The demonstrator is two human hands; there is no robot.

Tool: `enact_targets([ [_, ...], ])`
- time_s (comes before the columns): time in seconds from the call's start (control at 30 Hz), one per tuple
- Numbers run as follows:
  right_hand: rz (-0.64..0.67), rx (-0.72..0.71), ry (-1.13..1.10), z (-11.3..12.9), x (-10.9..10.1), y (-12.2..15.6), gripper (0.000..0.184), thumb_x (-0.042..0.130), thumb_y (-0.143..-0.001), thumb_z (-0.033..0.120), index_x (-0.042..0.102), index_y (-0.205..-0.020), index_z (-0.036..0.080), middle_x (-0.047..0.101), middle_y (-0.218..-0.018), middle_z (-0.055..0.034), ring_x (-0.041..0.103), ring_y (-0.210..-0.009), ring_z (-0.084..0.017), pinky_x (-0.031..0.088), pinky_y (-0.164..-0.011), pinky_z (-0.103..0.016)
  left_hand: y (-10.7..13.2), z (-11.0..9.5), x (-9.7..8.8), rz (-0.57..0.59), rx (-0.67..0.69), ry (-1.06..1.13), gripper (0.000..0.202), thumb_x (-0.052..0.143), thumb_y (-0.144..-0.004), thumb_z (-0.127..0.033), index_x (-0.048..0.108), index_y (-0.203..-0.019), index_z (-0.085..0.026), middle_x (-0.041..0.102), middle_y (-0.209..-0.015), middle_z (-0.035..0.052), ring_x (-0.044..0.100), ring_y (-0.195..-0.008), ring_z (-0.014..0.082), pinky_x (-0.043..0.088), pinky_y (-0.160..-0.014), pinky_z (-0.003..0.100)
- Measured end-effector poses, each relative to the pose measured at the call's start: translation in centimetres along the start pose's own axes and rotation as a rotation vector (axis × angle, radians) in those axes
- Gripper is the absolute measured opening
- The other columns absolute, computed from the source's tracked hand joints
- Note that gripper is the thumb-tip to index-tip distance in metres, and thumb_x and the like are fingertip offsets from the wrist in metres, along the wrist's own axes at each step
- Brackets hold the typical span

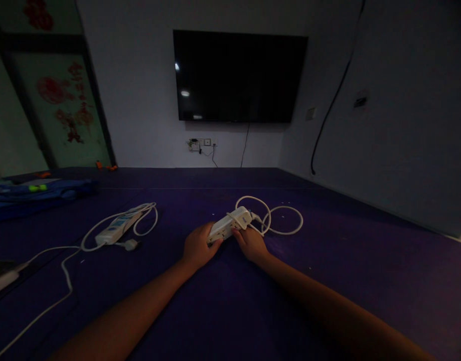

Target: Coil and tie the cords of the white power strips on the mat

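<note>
A white power strip (224,228) is held at a slant just above the purple floor, its socket face turned toward me. My left hand (199,246) grips its left end, thumb along the lower edge. At the right end my right hand (252,243) is closed on it, with the thumb on the front near the sockets. The strip's white cord (286,233) spreads in loose loops behind and to the right, and one turn crosses over the strip. The fingers behind the strip are hidden.
Left of my hands lies a second power strip (119,228) with a looped cord and its plug (131,244). Another white strip (3,283) enters at the left edge. Blue cloth (64,191) lies farther back. A television (240,77) hangs on the far wall; a black cable (330,110) runs down the right wall.
</note>
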State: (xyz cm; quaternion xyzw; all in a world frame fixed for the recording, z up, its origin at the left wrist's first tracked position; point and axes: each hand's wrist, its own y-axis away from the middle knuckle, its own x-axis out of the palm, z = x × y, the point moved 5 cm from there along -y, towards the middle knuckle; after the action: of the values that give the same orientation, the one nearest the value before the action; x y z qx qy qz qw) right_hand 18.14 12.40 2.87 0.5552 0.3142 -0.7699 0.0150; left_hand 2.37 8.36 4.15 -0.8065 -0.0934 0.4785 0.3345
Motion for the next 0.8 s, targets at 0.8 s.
enact_targets([
  [0.8, 0.018, 0.008, -0.016, 0.15, -0.17, 0.01, 0.049, 0.020, -0.093, 0.039, 0.061, -0.099, 0.014, 0.065, -0.097, -0.0107, 0.059, -0.093, -0.020, 0.040, -0.078, -0.026, -0.06, 0.00, -0.12, 0.014, -0.021, -0.006, 0.039, 0.054, -0.075, -0.038, 0.050, -0.110, -0.022, 0.063, -0.104, 0.0049, 0.059, -0.092, 0.0209, 0.046, -0.079, 0.032],
])
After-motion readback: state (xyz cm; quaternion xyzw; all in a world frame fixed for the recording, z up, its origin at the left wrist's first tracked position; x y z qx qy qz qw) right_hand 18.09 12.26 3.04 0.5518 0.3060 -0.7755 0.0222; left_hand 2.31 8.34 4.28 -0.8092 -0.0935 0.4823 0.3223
